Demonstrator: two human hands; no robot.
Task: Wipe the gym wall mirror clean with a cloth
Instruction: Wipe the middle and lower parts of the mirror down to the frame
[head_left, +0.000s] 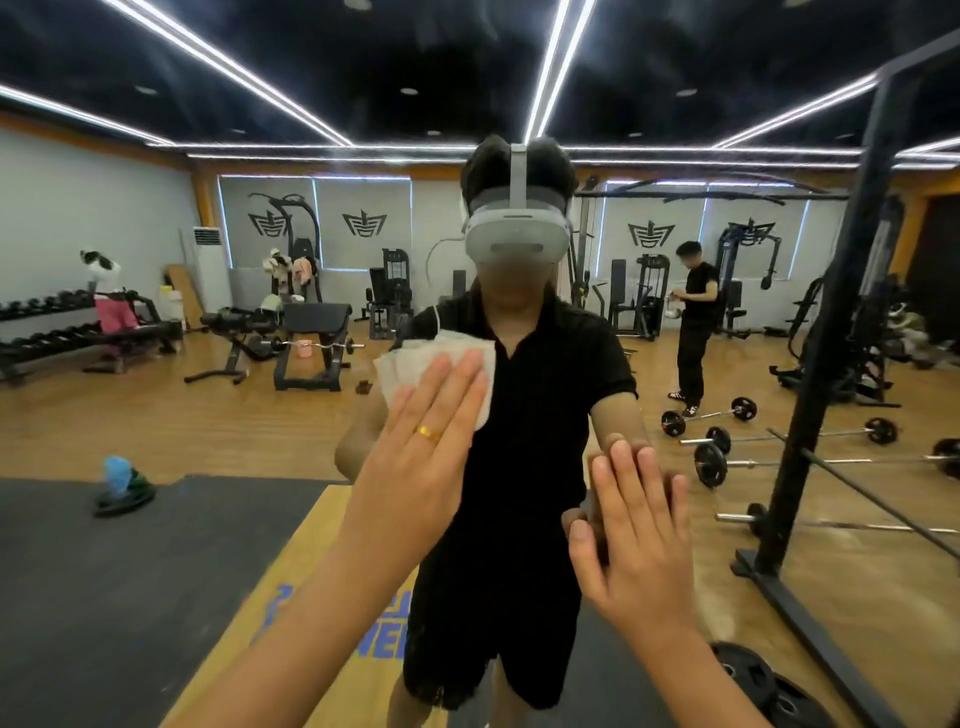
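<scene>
Head view: left grip (415, 457), fingers straight, presses cloth (410, 364) flat against mirror (208, 441), cloth showing above fingertips; right grip (639, 540) flat, empty, lower right.

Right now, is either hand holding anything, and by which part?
Nothing is gripped. The left hand presses the white cloth against the mirror, straight fingers over its lower part; the right hand rests bare on the mirror.
</scene>
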